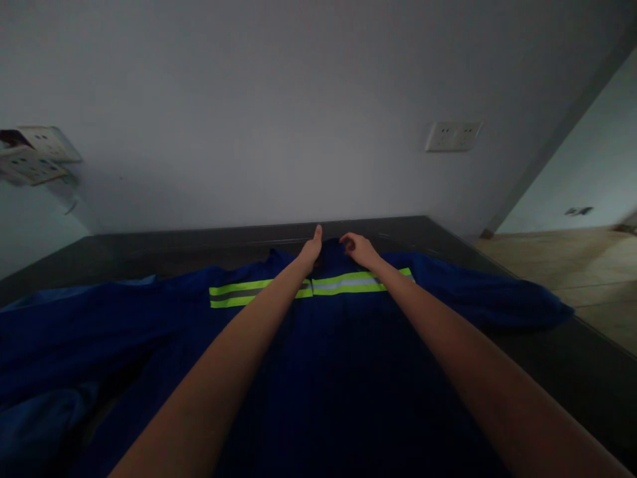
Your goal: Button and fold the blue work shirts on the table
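A dark blue work jacket (pixel 318 345) with yellow-green and silver reflective bands lies spread, front up, on a dark tabletop. My left hand (pixel 311 249) is at the left side of its collar, thumb stretched upward; the other fingers are mostly hidden behind the palm. Beside it, my right hand (pixel 360 250) has its fingers curled in a pinch at the right side of the collar (pixel 331 249). Both forearms reach over the jacket's chest. One sleeve (pixel 497 295) extends to the right, the other (pixel 94 318) to the left. The lower front is in deep shadow.
Lighter blue cloth (pixel 44 418) lies at the left, partly beneath the sleeve. The dark table (pixel 398 229) meets a grey wall with a socket (pixel 454 136). More sockets (pixel 47 143) are at the left. Tiled floor (pixel 562 265) shows past the table's right edge.
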Demonstrator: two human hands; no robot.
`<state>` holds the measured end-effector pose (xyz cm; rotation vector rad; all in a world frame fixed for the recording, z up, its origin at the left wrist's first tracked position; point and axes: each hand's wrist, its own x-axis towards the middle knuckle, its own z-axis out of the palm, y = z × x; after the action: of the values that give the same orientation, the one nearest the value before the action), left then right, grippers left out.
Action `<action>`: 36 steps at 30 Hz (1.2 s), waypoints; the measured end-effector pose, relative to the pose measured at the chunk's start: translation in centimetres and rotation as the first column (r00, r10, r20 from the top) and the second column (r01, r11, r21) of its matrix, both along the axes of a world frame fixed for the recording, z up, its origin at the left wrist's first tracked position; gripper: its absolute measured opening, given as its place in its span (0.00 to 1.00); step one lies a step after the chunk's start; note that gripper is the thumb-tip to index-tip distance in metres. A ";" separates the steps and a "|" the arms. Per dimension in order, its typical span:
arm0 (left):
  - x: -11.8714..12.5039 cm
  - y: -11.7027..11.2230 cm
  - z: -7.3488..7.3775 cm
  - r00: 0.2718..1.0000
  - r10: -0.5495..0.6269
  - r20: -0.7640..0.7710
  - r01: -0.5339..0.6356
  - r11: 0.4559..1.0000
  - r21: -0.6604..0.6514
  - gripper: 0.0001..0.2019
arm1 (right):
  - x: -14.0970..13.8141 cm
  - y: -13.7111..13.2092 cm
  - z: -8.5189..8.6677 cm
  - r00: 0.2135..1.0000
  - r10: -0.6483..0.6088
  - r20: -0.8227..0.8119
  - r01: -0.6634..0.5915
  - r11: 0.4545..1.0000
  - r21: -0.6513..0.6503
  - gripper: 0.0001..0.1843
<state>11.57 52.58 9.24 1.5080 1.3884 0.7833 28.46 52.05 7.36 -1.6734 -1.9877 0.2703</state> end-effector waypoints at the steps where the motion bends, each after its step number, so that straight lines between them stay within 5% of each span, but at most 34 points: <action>1: -0.1 -0.2 0.1 0.997 -0.013 0.082 0.021 0.995 -0.100 0.38 | 0.1 -0.4 0.0 0.999 0.039 -0.022 -0.039 0.999 0.030 0.21; 3: -0.2 -0.6 0.3 0.979 -0.025 0.203 0.079 0.962 -0.261 0.35 | 0.2 -1.1 -0.1 0.986 0.146 -0.079 -0.137 0.985 0.110 0.19; 5: -0.1 -1.1 0.2 0.976 -0.033 0.218 0.094 0.957 -0.276 0.29 | 0.3 -1.9 -0.2 0.956 0.267 -0.118 -0.243 0.952 0.186 0.16; 14: 0.9 -1.3 -1.9 0.992 -0.108 0.066 0.099 0.987 0.129 0.20 | 0.6 -5.2 0.5 0.894 0.432 -0.117 -0.416 0.899 0.134 0.14; 21: 0.1 -2.4 -2.6 0.986 -0.155 0.062 0.127 0.939 0.319 0.11 | 0.9 -4.3 0.4 0.865 0.079 -0.495 -0.181 0.970 -0.162 0.09; 23: 0.0 -2.7 -2.9 0.984 -0.169 0.062 0.135 0.920 0.367 0.09 | 0.4 -4.0 0.3 0.854 0.026 -0.519 -0.145 0.971 -0.190 0.18; 27: -0.2 -3.2 -3.1 0.978 -0.194 0.070 0.148 0.895 0.421 0.07 | -1.3 -3.6 0.4 0.741 -0.101 -0.664 -0.100 0.961 -0.257 0.19; 30: -0.5 -3.6 -3.0 0.978 -0.171 0.117 0.111 0.910 0.400 0.07 | -2.3 -3.5 0.8 0.633 -0.194 -0.750 -0.068 0.951 -0.303 0.08; 36: -0.9 -4.2 -2.7 0.971 -0.032 0.237 -0.017 0.979 0.202 0.13 | -2.6 -3.7 1.1 0.484 -0.272 -0.832 -0.068 0.936 -0.346 0.06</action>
<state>10.72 48.35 6.57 1.5138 1.1497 1.0910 25.86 48.33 8.49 -1.3593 -1.0537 1.2225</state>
